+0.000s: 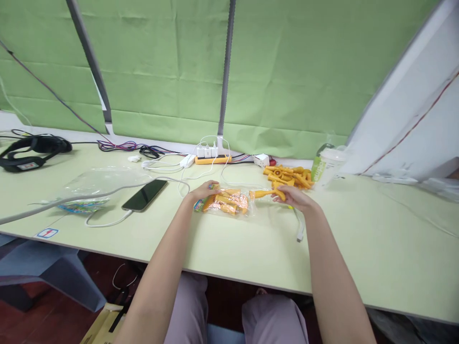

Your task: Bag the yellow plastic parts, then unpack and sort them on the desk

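Note:
My left hand (202, 191) is closed on the left end of a clear plastic bag (229, 201), which lies on the table with several orange plastic pieces inside. Between the fingers of my right hand (293, 197) is a long orange plastic piece (263, 193), its thinner end pointing left at the bag's right-hand opening. Whether its tip is inside the bag I cannot tell. Just behind my right hand lies a heap of similar orange pieces (289, 176). A white cable end (300, 234) rests on the table beside my right wrist.
On the left are a phone (145, 195) with a cable, another clear plastic bag (96, 184) and a black headset (32, 150). An orange power strip (213, 159) with white plugs stands at the back. A lidded cup (330, 167) is behind the heap, to its right.

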{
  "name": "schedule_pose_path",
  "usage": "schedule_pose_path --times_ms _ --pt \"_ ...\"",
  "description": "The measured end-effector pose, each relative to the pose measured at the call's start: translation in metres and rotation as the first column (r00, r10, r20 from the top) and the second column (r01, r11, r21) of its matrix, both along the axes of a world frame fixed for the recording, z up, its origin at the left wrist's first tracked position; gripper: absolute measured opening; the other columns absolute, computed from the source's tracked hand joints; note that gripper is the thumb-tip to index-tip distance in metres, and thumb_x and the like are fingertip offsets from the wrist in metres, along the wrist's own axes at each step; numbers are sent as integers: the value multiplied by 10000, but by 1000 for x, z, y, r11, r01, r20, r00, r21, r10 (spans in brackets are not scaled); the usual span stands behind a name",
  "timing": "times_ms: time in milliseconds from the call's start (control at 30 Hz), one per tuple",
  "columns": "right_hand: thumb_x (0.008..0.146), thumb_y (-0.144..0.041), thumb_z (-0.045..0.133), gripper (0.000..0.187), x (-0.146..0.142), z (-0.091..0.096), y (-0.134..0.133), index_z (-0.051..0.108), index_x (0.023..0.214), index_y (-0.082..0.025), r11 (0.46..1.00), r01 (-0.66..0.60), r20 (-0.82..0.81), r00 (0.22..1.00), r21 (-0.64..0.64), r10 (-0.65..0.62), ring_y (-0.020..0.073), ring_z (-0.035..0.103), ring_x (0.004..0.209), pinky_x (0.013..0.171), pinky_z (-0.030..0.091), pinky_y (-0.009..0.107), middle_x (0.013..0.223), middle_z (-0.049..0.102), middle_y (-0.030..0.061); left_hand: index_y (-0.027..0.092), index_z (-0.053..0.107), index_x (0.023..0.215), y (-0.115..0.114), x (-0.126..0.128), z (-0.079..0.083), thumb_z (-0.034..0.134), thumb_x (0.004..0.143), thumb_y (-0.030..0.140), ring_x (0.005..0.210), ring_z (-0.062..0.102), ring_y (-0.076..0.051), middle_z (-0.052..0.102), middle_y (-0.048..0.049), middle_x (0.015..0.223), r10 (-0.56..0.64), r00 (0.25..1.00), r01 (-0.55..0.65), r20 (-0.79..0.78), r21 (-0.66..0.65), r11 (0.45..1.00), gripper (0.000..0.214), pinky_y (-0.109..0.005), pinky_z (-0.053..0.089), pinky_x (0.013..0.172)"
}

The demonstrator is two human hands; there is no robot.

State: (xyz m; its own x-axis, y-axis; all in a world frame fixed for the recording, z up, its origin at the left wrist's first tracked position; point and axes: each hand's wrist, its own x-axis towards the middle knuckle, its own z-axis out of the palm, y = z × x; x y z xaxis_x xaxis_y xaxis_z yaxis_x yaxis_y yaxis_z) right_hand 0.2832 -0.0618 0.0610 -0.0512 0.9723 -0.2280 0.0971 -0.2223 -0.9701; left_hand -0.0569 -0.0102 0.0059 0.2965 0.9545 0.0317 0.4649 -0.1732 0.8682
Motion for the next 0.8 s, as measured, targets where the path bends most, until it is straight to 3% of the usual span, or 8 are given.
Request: schedule_pose_path --times_ms 233,400,533,700,800 --pt "835 -119 483 97 -41 -25 16 561 792 -158 993 -121 -95 988 -4 120 123 649 617 628 540 224 717 685 51 205 511 1195 -6 5 1 608 713 556 1174 486 -233 516 -104 1289 70 996 -67 49 -72 995 605 -301 388 953" --pt "785 -126 550 85 -65 -34 12 563 850 -180 986 -165 -142 975 35 169 94 620 589 595 520 198 750 673 7 180 512 1185 -15 8 11 577 755 529 1007 551 -214 613 -78 1065 110 992 -104 54 -108 989 557 -277 439 807" --pt "789 -217 566 111 -77 -34 10 563 895 -184 993 -119 73 991 29 116 101 625 597 553 473 183 756 673 9 171 477 1232 -19 10 16 568 783 492 922 574 -184 619 -54 973 96 990 -82 100 -142 986 559 -258 450 765" --pt "749 -237 540 111 -81 -42 20 616 794 -170 974 20 361 927 226 -103 64 478 443 439 321 178 662 616 -16 183 508 1214 -14 10 12 572 772 527 1062 547 -215 589 -81 1129 87 987 -74 137 -100 992 563 -285 438 882" --pt "750 -285 500 185 -80 -48 22 603 644 -174 959 -28 475 872 283 -115 83 430 429 463 299 208 525 547 -33 242 513 1235 -11 12 11 550 780 543 1181 485 -227 535 -78 1250 74 994 -71 81 -44 997 547 -310 383 984"
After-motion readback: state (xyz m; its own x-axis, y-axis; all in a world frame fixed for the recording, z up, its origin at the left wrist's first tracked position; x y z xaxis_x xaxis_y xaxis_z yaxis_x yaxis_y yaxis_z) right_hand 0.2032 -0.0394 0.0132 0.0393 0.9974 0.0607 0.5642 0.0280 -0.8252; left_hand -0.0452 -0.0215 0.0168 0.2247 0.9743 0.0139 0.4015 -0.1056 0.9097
